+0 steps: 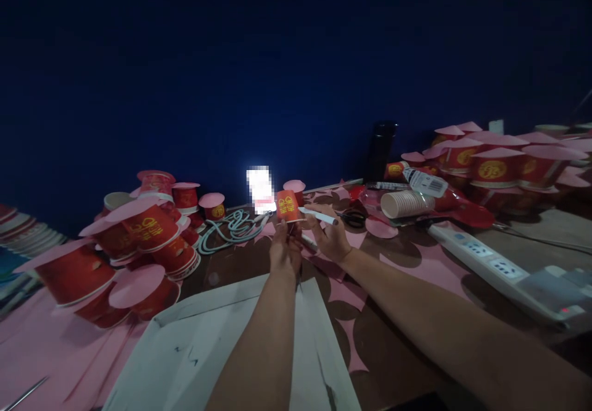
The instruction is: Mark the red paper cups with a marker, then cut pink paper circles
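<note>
My left hand (pixel 284 256) is closed around the lower part of a small red paper cup (pixel 288 205) with yellow printed characters, held up in the middle of the head view. My right hand (pixel 333 241) grips a white marker (pixel 325 217), one end of which reaches the cup's right edge; whether it touches is unclear. Another pink-topped cup (pixel 294 185) shows just behind the held one. A lit phone (pixel 260 188), its screen blurred out, stands to the left of the cup. The inner fingers of both hands are partly hidden.
Red cups with pink paper discs (pixel 152 226) are stacked at left, and more (pixel 493 167) at right. A coiled cable (pixel 226 232), nested white cups (pixel 407 204), a power strip (pixel 481 257), a dark bottle (pixel 382 152), a white board (pixel 208 343) and cut pink paper (pixel 430 266) surround my hands.
</note>
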### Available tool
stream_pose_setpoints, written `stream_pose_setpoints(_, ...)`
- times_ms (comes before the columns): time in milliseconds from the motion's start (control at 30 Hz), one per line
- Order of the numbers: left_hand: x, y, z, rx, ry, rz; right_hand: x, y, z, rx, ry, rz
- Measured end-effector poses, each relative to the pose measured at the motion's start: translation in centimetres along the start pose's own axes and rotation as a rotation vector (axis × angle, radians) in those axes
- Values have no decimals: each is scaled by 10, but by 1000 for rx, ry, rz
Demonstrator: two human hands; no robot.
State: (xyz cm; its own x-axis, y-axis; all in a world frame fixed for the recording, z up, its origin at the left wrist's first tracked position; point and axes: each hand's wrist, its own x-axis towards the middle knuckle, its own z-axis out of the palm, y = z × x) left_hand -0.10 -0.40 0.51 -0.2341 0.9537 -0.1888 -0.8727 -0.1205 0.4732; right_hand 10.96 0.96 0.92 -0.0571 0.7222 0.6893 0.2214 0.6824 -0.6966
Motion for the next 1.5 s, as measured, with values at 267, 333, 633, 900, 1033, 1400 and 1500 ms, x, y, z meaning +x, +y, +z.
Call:
stream_pose_setpoints(267, 6, -6, -5, 18, -39, 32, 0, -1, 3, -242, 24, -225)
stream_pose_setpoints(333, 5, -4, -5, -17, 9, -3, 2, -1, 2, -270, 55, -228)
stream_pose_setpoints(633, 4, 0, -6, -23, 14, -71, 2, -3, 1, -323, 92, -232)
stream_pose_setpoints(900, 5, -8, -6, 8, -25, 34, 1, -3, 3, -359, 57, -290)
stream_pose_setpoints(1033, 5, -9, -7, 35, -24, 54, 1, -1, 3, -370, 51, -307)
stream_pose_setpoints(1400, 9, -12, -11, 65, -57, 78, 1, -3, 3, -402, 41, -309)
stream_pose_setpoints(1500, 9, -12, -10, 63, -46, 81, 0, -1, 4, -406, 33, -303)
